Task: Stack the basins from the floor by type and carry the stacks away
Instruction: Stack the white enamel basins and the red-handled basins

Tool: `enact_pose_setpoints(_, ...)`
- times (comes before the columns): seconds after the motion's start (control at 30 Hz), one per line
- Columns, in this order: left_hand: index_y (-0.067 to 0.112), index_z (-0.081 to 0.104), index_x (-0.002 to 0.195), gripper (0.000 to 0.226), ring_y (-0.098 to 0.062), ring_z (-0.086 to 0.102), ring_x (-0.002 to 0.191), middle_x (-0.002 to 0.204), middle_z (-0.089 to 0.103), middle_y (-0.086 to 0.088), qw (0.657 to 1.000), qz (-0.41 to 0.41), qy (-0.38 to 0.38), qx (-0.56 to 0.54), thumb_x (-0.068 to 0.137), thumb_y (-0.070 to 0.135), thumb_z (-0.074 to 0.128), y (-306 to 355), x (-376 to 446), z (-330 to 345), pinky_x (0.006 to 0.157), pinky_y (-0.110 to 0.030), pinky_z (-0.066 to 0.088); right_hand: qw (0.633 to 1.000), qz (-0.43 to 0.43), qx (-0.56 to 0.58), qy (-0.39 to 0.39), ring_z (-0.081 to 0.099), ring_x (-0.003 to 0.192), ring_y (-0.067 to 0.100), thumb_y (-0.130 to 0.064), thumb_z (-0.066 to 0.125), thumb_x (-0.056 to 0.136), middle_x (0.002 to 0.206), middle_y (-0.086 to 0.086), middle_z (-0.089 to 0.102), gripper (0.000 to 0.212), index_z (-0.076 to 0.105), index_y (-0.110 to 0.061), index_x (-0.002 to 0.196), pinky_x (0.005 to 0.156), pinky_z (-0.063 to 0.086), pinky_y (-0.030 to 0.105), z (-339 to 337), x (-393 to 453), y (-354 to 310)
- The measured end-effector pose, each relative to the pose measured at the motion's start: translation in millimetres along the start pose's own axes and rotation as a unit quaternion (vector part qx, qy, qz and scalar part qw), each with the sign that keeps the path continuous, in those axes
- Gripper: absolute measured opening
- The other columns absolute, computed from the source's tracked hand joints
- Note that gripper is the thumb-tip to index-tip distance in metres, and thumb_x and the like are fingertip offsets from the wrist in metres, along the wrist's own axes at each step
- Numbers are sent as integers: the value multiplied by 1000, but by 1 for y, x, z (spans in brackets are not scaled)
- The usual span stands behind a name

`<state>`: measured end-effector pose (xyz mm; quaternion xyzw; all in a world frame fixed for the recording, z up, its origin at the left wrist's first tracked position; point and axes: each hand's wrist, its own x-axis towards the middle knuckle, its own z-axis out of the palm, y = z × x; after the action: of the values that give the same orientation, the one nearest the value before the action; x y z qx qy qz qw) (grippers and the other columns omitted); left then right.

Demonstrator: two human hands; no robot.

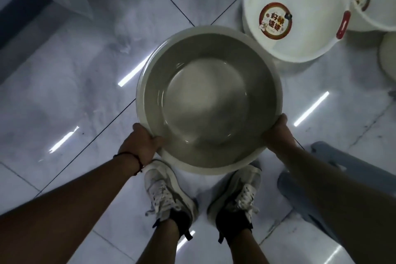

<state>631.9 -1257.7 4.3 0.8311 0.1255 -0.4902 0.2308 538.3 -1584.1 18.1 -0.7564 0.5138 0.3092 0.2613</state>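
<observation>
I am gripping the grey basin [211, 101] by its near rim, left hand [142, 145] and right hand [277, 133] both clenched on it, above my shoes [169, 193]. White basins [295, 13] sitting on the floor [64, 92] beyond.

The held basin [211, 98] hangs above the floor [64, 92], before the shoes [167, 193], between the left hand [142, 142] and right hand [276, 133]. Behind it to the right, two handled basins [300, 34] touch; a stool [334, 180] stands right.

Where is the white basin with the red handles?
The white basin with red handles sits on the tiled floor at the upper right of the head view, just beyond the grey basin the person holds.
</observation>
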Motion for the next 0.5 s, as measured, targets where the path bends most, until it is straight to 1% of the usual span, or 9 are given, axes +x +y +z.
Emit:
enact_pose_setpoints(0.03,2,37,120,56,-30,57,95,103,56,-12,999,-3,-1,44,88,39,65,1,-1,-4,81,-38,48,999,-10,-27,-15,57,116,36,-43,49,93,139,14,49,68,14,-21,147,94,51,54,-4,0,3)
enact_pose_setpoints(0.07,2,39,123,60,-32,59,99,106,58,-12,994,-9,-7,109,88,46,62,5,-4,-9,85,-39,49,998,-23,-59,-22,55,120,36,-42,50,91,144,13,45,72,11,-24,149,95,51,54,-10,-3,4)
enact_pose_setpoints(0.1,3,41,126,63,-33,59,104,113,60,-13,981,-12,-9,193,89,52,57,11,-10,-16,89,-40,49,994,-44,-100,-19,52,124,37,-38,53,90,148,12,40,73,12,-24,150,97,50,55,-19,-9,4)
enact_pose_setpoints(0.17,9,43,133,64,-32,58,112,126,58,-13,938,8,6,346,91,56,49,30,-26,-33,93,-40,46,975,-105,-196,-4,35,138,39,-31,61,91,158,12,23,79,13,-22,153,106,41,55,-40,-31,-1)
enact_pose_setpoints(0.2,12,39,139,65,-33,56,114,129,55,-14,920,36,18,391,92,56,47,46,-40,-43,91,-40,44,965,-130,-227,4,24,144,39,-31,62,91,162,10,13,82,10,-24,155,112,34,55,-57,-46,-6)
enact_pose_setpoints(0.27,18,23,148,70,-35,52,117,136,45,-16,893,123,45,431,93,54,45,85,-72,-62,89,-41,42,955,-161,-251,18,10,149,35,-31,61,92,164,8,2,85,5,-26,156,118,22,53,-95,-77,-18)
enact_pose_setpoints(0.33,22,17,151,72,-37,46,123,146,33,-18,873,208,70,435,91,51,46,125,-104,-81,94,-43,40,944,-194,-264,21,6,150,33,-33,59,93,164,7,1,84,3,-27,156,119,14,50,-134,-104,-30)
enact_pose_setpoints(0.43,24,10,154,79,-39,27,140,159,13,-19,843,293,90,443,91,52,48,195,-164,-113,109,-48,30,934,-225,-274,42,4,150,33,-35,58,93,164,8,2,84,4,-25,156,120,11,49,-206,-149,-45)
enact_pose_setpoints(0.5,25,9,155,78,-39,16,146,162,5,-15,824,338,98,444,92,52,48,238,-199,-127,116,-51,21,929,-232,-283,56,4,150,34,-38,57,93,164,9,3,84,4,-23,156,120,11,50,-245,-172,-48)
